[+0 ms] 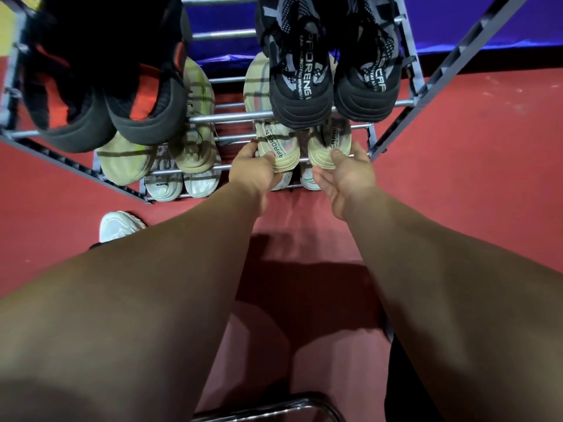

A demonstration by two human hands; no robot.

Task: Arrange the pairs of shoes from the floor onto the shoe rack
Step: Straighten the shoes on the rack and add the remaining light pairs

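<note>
So we've got both arms stretched down at the rack. Our left hand grips the heel of the left beige shoe, thumb on top and fingers curled under the sole. Our right hand has the right beige shoe by the heel too, thumb pressed on top and fingers curled more loosely underneath. Both shoes sit toes-in on a middle tier, side by side, just ahead of our hands.

Right above the hands, one tier up, is a black pair. Up and left of the left hand there's a black-and-orange pair. Left of that hand, on the same tier, is a second beige pair, with a white pair a tier below it. Further left, nearer us, a lone white shoe sits on the red floor.
</note>
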